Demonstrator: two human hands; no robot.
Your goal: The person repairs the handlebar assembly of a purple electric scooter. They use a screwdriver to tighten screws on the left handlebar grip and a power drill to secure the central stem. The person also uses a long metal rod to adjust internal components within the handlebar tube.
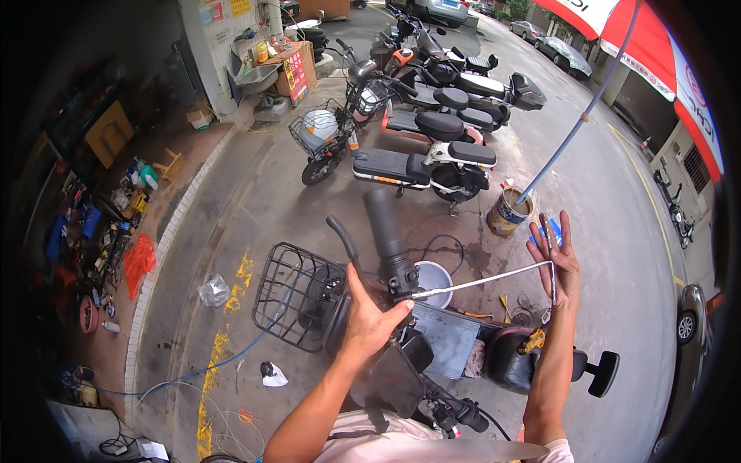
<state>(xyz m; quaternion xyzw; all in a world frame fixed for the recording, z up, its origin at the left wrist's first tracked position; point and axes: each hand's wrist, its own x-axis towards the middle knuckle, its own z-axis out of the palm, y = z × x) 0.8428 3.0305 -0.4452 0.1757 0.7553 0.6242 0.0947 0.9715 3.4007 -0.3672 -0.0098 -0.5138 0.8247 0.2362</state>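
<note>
My left hand [372, 320] is at the handlebar [386, 231] of an electric scooter, beside the black grip's inner end. Its thumb lies across the clamp, its index finger points up, and the other fingers are hidden behind. A long silver L-shaped wrench [486, 279] runs from that clamp out to the right. My right hand [562, 270] is open, fingers stretched and spread, with the wrench's bent end lying against the palm. Dark smudges mark its fingers. Below are the scooter's wire basket [297, 297], grey footboard [445, 339] and black seat [513, 359].
Several parked scooters [424, 162] stand ahead. A rusty bucket [508, 212] holds the pole of a red-and-white umbrella [610, 31]. A white basin [434, 282] and loose tools [505, 309] lie beyond the scooter. Left, a blue hose [224, 361] crosses the ground near a cluttered workshop.
</note>
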